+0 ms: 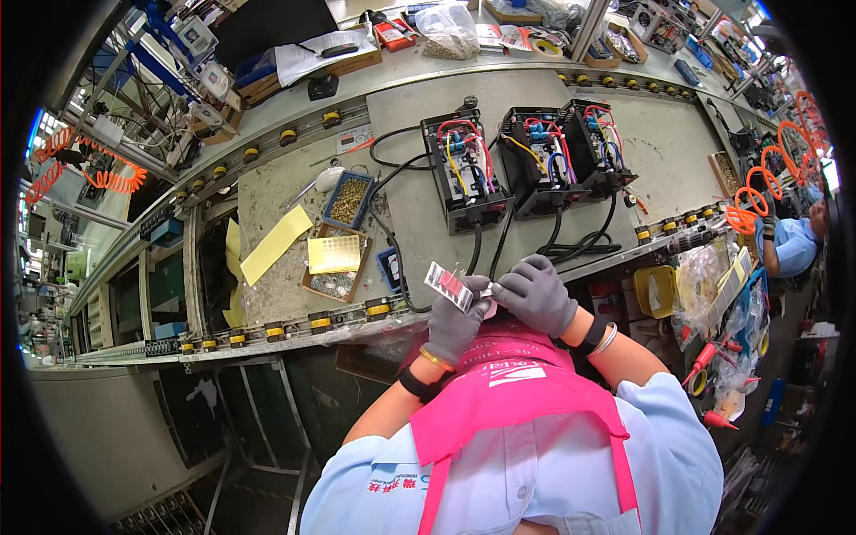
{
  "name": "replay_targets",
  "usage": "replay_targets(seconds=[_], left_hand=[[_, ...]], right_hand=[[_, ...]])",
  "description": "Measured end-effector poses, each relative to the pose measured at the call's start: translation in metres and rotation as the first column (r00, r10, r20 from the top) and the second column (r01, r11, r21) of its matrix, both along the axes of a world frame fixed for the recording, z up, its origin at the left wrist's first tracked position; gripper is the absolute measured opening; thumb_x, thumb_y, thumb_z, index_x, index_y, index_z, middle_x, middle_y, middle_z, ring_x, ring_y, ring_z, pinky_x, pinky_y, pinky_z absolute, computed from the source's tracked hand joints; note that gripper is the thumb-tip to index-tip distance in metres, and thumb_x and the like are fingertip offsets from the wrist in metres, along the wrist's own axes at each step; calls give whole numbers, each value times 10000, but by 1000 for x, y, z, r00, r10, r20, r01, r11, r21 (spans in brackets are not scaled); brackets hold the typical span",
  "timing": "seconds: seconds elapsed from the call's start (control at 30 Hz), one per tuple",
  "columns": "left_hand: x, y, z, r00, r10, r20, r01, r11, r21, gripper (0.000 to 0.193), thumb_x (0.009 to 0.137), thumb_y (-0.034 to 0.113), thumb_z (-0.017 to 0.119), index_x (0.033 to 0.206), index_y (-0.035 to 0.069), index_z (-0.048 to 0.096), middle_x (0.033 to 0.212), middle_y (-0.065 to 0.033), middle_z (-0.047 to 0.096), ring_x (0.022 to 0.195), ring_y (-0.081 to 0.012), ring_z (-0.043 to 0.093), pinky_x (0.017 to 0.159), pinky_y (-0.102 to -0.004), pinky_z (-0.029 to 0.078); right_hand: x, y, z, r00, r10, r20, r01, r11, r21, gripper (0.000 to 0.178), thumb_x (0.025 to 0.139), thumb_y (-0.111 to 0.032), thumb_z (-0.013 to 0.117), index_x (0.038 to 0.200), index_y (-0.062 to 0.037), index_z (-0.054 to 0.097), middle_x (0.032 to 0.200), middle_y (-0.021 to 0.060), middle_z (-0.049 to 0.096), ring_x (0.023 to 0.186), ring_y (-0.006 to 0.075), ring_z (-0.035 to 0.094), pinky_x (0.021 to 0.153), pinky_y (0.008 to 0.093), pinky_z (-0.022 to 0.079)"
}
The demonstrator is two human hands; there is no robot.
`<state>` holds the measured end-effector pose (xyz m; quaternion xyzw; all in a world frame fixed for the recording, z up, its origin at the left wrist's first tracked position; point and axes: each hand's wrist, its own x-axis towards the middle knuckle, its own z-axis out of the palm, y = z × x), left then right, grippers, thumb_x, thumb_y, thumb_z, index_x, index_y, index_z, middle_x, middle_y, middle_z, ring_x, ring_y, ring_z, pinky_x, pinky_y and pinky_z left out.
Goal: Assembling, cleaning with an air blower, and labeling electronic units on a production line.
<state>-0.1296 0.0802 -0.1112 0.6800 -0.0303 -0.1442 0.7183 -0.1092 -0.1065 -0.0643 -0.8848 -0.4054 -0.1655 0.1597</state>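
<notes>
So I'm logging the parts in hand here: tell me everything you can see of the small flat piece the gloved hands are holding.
The small flat piece is a narrow rectangular strip, pale along its edges with a row of red marks down its face; the material cannot be told. It is tilted, slanting from upper left to lower right, just in front of the workbench edge. The left hand, in a grey glove, grips its lower end, and the gloved right hand closes in beside it.
</notes>
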Motion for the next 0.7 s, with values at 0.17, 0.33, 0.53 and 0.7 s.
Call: replay_targets(seconds=[0.17,0.33,0.53,0.7], left_hand=[[2,-1,1,994,-27,-109,16,994,-106,358,807,-102,604,1146,-12,534,1059,-96,623,961,-170,634,826,-277,526],[7,2,-10,995,-10,-100,-4,990,-140,396,797,-93,598,1174,3,530,1072,-75,615,971,-155,617,835,-275,511],[7,11,-22,998,-68,20,68,998,0,488,786,-83,611,1249,9,488,1193,-95,570,1067,-180,583,931,-298,465],[5,11,-17,998,-32,-48,28,996,-85,483,757,-58,633,1223,12,530,1175,-92,576,1111,-191,548,969,-304,416]], right_hand=[[-3,-3,-3,988,50,147,-45,998,-33,160,711,-158,611,868,-128,620,811,-16,558,792,169,574,826,372,453],[22,-31,-14,976,-217,6,213,964,158,154,697,-159,657,850,-156,633,897,-4,610,847,208,596,802,363,437],[77,-79,-40,793,-604,83,583,791,188,121,672,-232,739,771,-189,686,1108,8,586,1041,254,522,859,432,366],[82,-80,-54,775,-628,68,614,775,148,135,643,-248,759,754,-213,691,1121,-7,569,1072,246,493,859,438,341]])
